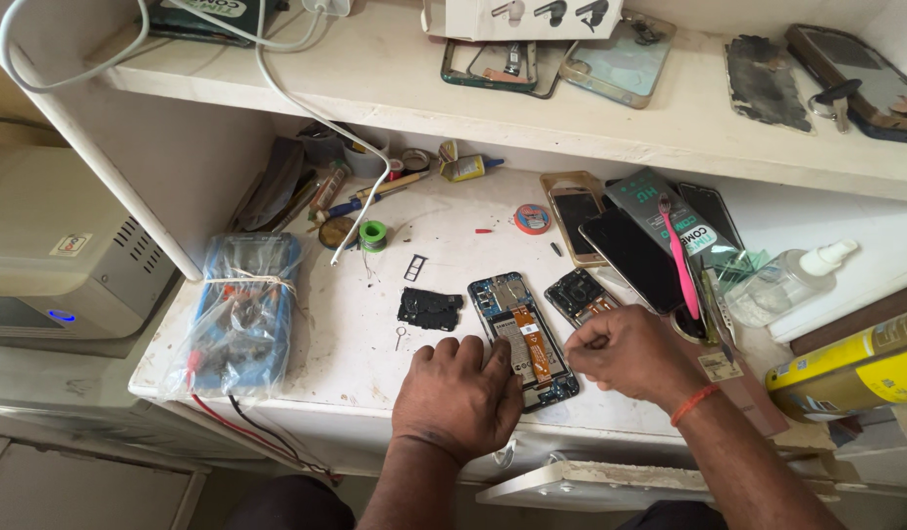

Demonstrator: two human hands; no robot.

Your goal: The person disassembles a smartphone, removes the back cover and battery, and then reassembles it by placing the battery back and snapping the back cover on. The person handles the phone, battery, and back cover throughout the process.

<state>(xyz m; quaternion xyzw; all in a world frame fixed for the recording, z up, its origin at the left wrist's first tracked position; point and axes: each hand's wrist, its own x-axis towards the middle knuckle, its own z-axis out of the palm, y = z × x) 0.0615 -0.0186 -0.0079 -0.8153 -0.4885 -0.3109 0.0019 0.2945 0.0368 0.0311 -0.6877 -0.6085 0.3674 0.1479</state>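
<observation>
An opened smartphone (517, 329) lies back-off on the white bench, its circuit board and an orange flex cable showing. My left hand (456, 393) rests flat on the bench, fingers against the phone's lower left edge. My right hand (625, 353) hovers at the phone's right side with fingers pinched together; whether it holds a small tool or part is hidden. A small black cover plate (429, 308) and a second dark board piece (579, 293) lie on either side of the phone.
A multimeter in a plastic bag (242, 309) sits at the left. A SIM tray (414, 267) and an ejector pin (400, 337) lie near the black plate. Several phones (630, 255), a pink tool (681, 265), a clear bottle (792, 280) and yellow cans (851, 368) crowd the right. A shelf (571, 108) above holds phone frames.
</observation>
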